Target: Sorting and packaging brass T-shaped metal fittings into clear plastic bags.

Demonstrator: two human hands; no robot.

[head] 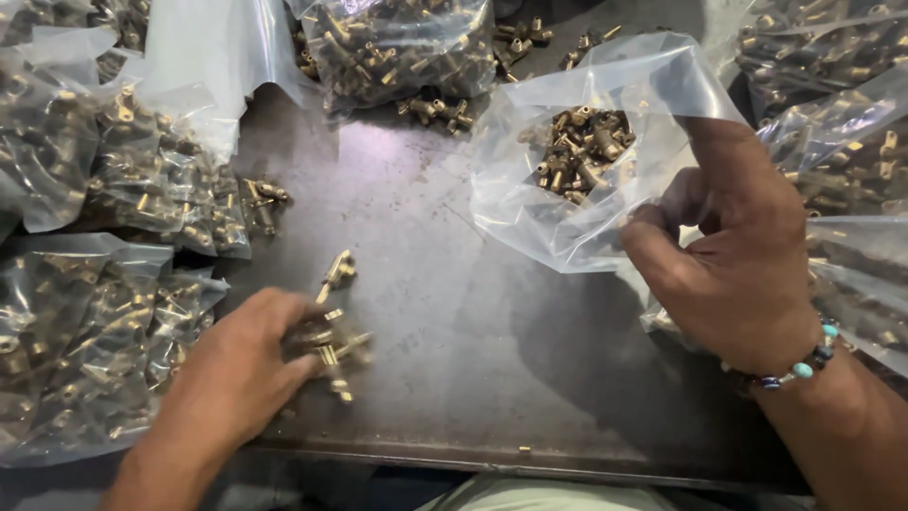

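Observation:
My left hand (236,364) lies on the dark metal tabletop (445,312) with its fingers closed over a small cluster of brass fittings (336,350). One more brass fitting (334,274) lies loose just beyond the fingertips. My right hand (733,260), with a beaded bracelet on its wrist, pinches the edge of an open clear plastic bag (558,208). That bag holds a heap of brass fittings (582,151) and sits at the right of the tabletop.
Clear plastic bags full of brass fittings crowd the left side (104,180), the lower left (76,341), the back (397,47) and the right (842,123). Loose fittings (435,109) lie at the back. The table's front edge (492,468) runs below my hands.

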